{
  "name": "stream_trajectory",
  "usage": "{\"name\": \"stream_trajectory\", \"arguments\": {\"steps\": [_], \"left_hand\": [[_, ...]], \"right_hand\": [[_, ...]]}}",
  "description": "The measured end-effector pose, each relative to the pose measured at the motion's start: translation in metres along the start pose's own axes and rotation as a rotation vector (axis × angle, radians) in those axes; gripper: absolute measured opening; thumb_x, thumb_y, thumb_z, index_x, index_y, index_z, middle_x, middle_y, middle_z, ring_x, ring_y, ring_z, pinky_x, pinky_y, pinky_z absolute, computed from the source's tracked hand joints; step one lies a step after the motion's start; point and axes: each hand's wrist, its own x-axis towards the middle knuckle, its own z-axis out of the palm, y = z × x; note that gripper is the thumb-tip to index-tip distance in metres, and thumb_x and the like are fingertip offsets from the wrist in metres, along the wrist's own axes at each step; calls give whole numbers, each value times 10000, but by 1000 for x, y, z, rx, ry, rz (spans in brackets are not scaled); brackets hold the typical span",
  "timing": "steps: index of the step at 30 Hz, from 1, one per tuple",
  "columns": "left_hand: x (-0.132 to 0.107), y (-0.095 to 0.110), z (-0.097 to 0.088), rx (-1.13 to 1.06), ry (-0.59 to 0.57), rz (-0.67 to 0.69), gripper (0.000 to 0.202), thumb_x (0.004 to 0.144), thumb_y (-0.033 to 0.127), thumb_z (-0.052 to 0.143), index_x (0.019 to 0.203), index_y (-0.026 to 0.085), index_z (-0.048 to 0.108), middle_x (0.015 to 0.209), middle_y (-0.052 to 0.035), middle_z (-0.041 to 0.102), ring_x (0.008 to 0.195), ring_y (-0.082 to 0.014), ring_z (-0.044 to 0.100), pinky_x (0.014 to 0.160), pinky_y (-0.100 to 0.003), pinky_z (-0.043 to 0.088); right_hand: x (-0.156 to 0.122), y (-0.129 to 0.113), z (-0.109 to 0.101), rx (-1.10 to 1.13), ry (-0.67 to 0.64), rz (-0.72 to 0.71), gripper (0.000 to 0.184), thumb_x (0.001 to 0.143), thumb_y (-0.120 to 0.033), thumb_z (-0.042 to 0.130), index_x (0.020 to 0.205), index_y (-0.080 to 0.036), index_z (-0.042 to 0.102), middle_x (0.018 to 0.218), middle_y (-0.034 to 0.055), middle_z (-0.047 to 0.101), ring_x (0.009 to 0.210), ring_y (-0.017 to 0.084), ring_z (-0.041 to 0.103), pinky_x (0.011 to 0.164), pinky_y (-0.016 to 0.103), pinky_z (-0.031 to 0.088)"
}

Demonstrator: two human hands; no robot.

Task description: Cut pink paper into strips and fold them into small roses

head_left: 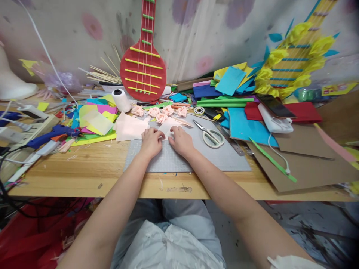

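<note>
One camera, worn on the head, looks forward and down across the table [70, 168]. The wearer's lap [168, 246] lies closest, at six o'clock; beyond it, the left hand [152, 142] and right hand [181, 140] sit near the dial's centre. Farthest off, the flowered backdrop [213, 48] spans ten to two o'clock. The view is very wide.

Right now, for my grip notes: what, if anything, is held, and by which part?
Left hand and right hand touch the near part of the pale pink paper between them; pinched or pressed, I cannot tell.
</note>
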Motion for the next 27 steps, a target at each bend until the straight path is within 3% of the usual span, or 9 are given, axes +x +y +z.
{"name": "stream_trajectory", "arguments": {"steps": [6,12,16,21,24,27], "left_hand": [[4,-19,-9,-258,6,84,423,581,-52,370,828,194,610,949,-42,571,969,-178,522,888,-339,414],[4,-22,-10,-377,-16,72,283,696,67,447,908,182,594,893,-18,624,817,-136,570,784,-285,461],[1,-15,-11,-341,93,69,360,721,112,484,1064,204,544,863,0,634,781,-127,569,742,-268,464],[-3,-1,-17,-178,172,299,342,719,115,510,1047,192,567,807,-9,641,869,-172,524,815,-313,441],[-5,6,-17,-135,116,400,369,693,98,518,1049,176,569,799,-17,637,915,-190,510,853,-333,422],[-5,8,-12,-134,-21,413,419,689,80,489,1097,163,544,835,-25,630,884,-177,537,847,-324,425]], "right_hand": [[1,2,1,17,-1,1,276,841,-286,445,1097,-185,461,1044,101,543,913,218,528,705,312,419],[2,5,-2,157,36,4,225,832,-208,405,1040,-199,490,980,73,562,858,197,535,700,315,423],[6,13,1,362,132,94,233,784,-176,425,1009,-195,479,975,57,543,766,161,544,721,332,442],[13,25,13,752,241,245,342,703,-242,523,1026,-210,416,1104,65,484,673,106,540,672,312,485],[16,27,17,859,253,264,435,635,-247,595,1029,-209,413,1153,82,457,758,116,547,718,305,486],[18,27,16,881,220,275,457,633,-193,559,1063,-204,403,1158,90,463,813,126,544,743,304,474]]}}
